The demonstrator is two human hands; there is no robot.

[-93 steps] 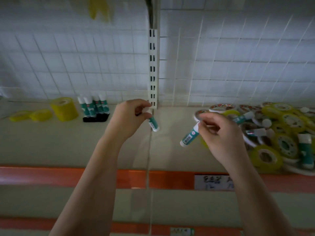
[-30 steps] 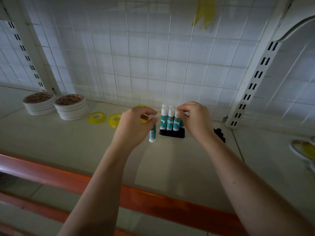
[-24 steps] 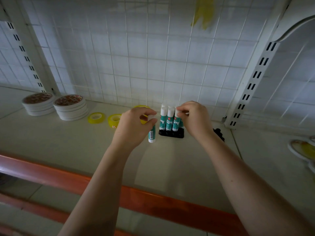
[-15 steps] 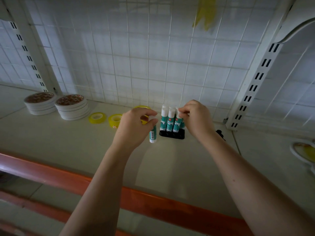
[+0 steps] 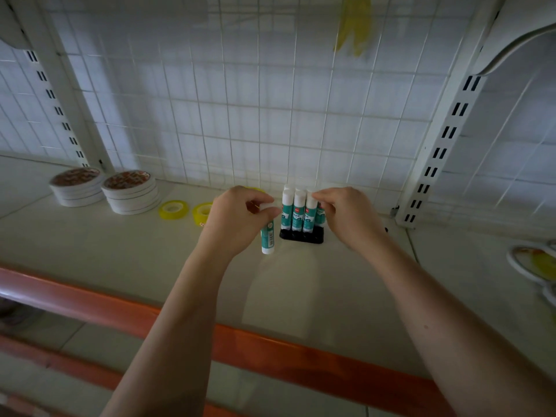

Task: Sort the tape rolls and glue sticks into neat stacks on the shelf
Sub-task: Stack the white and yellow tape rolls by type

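Note:
Several teal-and-white glue sticks stand upright in a black holder at the back of the shelf. My left hand pinches the white cap of one more glue stick, which hangs upright just left of the holder. My right hand pinches the top of the rightmost stick in the holder. Two yellow tape rolls lie flat to the left, a third partly hidden behind my left hand.
Two stacks of white tape rolls stand at the back left. A few loose rolls lie at the right edge. White slotted uprights and a wire grid back the shelf; an orange rail runs along its front.
Since 3 s ago the view has swung left from the loose pile to the holder, both hands carrying sticks there. Over the last second the hands have barely moved.

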